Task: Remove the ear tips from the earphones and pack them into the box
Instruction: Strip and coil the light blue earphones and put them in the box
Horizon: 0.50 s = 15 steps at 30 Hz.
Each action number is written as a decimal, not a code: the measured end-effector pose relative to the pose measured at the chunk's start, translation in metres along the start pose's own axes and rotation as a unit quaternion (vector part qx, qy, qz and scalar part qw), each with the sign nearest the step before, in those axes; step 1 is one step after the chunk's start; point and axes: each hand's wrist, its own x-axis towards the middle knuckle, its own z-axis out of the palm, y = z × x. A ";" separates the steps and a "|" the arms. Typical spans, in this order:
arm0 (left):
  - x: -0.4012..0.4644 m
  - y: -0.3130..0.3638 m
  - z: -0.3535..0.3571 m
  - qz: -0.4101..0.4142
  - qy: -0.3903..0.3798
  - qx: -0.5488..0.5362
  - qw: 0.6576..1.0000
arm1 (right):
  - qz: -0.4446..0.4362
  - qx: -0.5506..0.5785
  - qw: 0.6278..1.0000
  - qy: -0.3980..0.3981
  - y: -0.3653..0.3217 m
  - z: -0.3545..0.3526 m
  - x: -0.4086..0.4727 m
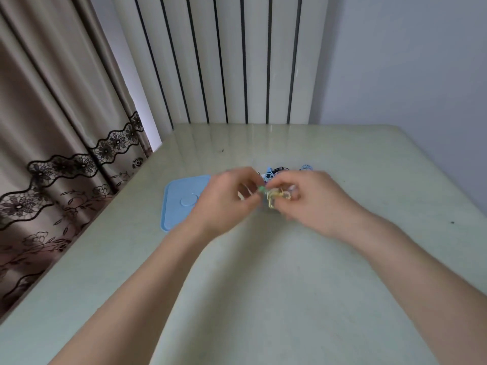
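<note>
With the right hand (pixel 313 201) gripping the coiled yellow earphones (pixel 276 197) above the surface (pixel 263 285), the left hand (pixel 226 198) pinching the green ear tip (pixel 261 189) should probably twist gently, then reach the light-blue box (pixel 181 201) just beyond its wrist.

Lying on the pale glossy tabletop (pixel 263 285), left of centre: flat light-blue square plastic lid (pixel 181 198). Meeting just right of that lid, above the table's middle: left hand (pixel 226 201) and right hand (pixel 313 201), holding between them a bundle of pale yellow earphone cable (pixel 274 197). Sitting just behind the hands: tangled heap of blue and black earphones (pixel 276 172). Standing behind the table: white ribbed radiator (pixel 224 61). Hanging at far left: beige lace-trimmed curtain (pixel 52 114).
</note>
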 end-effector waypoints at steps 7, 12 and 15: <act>0.073 -0.011 -0.002 -0.024 0.004 0.111 0.993 | 0.008 -0.167 0.986 0.005 0.008 -0.004 0.085; 0.080 -0.020 0.015 -0.012 -0.099 0.249 0.963 | 0.022 -0.258 0.956 -0.141 0.027 0.002 0.089; 0.083 -0.021 0.009 0.020 -0.033 0.200 0.979 | -0.042 -0.261 0.962 -0.063 0.030 -0.005 0.088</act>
